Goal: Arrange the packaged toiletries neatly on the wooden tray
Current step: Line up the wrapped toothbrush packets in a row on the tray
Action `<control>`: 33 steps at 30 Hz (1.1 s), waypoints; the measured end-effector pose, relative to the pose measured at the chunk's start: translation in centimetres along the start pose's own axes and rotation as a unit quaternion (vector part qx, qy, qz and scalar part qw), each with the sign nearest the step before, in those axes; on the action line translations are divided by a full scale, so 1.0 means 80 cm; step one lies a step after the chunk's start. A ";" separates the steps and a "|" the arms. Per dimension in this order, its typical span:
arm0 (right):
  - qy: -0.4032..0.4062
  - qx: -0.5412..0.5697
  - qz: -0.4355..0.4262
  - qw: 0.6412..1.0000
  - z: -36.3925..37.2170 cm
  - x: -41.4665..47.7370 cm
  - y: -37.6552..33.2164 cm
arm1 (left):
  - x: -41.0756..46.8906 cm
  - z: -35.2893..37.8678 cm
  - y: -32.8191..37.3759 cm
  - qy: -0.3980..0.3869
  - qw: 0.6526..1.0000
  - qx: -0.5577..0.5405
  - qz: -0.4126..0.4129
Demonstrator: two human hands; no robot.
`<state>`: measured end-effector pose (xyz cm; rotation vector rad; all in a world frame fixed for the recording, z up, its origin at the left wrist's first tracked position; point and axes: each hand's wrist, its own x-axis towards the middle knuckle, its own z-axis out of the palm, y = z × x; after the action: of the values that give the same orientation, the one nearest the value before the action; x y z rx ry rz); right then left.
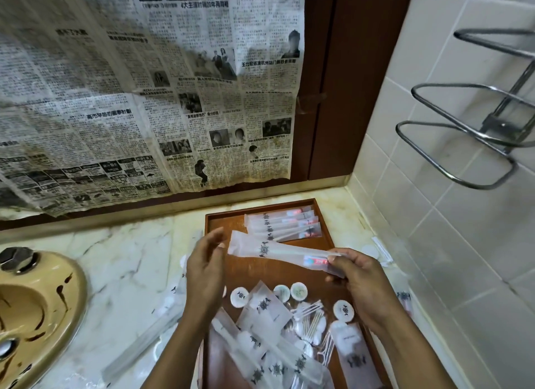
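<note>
A wooden tray (pixel 212 223) lies on the marble counter in the corner. Several long toothbrush packets (pixel 285 225) lie in a neat overlapping row at its far end. My right hand (pixel 354 275) pinches the right end of another long translucent packet (pixel 269 248) and holds it slanted above the tray's middle. My left hand (pixel 207 265) hovers open just left of the packet's free end, not touching it. At the tray's near end lies a jumble of round soap discs (pixel 240 296), flat sachets (pixel 265 309), cotton buds (pixel 309 322) and more long packets (pixel 275 357).
A beige basin (pixel 37 310) with a metal tap fitting sits at the left. A few loose packets (pixel 150 333) lie on the counter (pixel 121 267) left of the tray, one more (pixel 382 251) to its right. Newspaper covers the back wall. A chrome towel rack (pixel 463 145) juts from the tiled right wall.
</note>
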<state>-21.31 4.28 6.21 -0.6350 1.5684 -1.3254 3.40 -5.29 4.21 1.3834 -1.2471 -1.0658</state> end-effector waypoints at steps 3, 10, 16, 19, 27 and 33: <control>-0.001 -0.002 -0.007 1.000 -0.006 0.003 0.003 | 0.003 0.005 0.019 -0.068 0.979 -0.136 -0.132; -0.023 -0.008 -0.008 1.000 -0.018 0.013 0.014 | -0.004 0.012 0.012 -0.137 0.982 -0.057 -0.115; -0.038 -0.038 -0.002 0.999 -0.029 0.022 0.011 | -0.002 0.013 0.009 -0.173 0.968 -0.111 -0.142; -0.040 -0.051 -0.001 0.998 -0.031 0.027 0.008 | -0.004 0.017 0.014 -0.191 0.965 -0.114 -0.136; -0.027 -0.050 -0.020 0.998 -0.033 0.031 0.002 | -0.003 0.031 0.013 -0.156 0.981 -0.072 -0.086; 0.004 -0.062 -0.034 0.997 -0.039 0.035 -0.001 | -0.003 0.034 0.006 -0.133 0.986 -0.066 -0.076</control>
<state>-25.29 3.26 5.22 -0.7684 1.6577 -1.2885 0.62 -5.35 4.25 1.2800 -1.2499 -1.4504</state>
